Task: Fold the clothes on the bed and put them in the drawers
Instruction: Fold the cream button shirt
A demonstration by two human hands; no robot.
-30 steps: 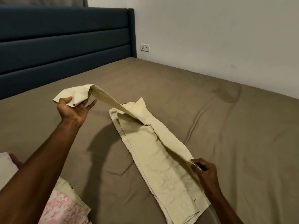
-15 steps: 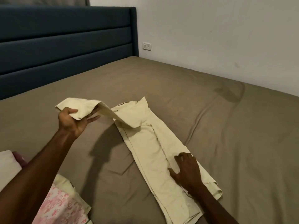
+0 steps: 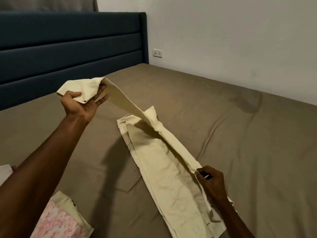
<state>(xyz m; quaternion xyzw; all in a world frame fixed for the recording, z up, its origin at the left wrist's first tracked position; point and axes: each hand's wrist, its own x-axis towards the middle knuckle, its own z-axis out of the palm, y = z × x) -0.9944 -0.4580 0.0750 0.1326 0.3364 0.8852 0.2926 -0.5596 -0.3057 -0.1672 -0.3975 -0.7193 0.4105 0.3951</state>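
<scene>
Head view: cream shirt lies folded long on the bed; left hand lifts its sleeve cuff, grip curled round it; right hand pinches the sleeve's base, fingertips hidden; floral garment cut off at the frame's edge.

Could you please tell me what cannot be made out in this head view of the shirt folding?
- Drawers: none in the head view.
- Pink floral cloth: cut off by the bottom edge and partly hidden by the left arm.
- Shirt: its near end is cut off by the bottom edge.
- Right hand: its fingertips are hidden in shirt fabric.
</scene>
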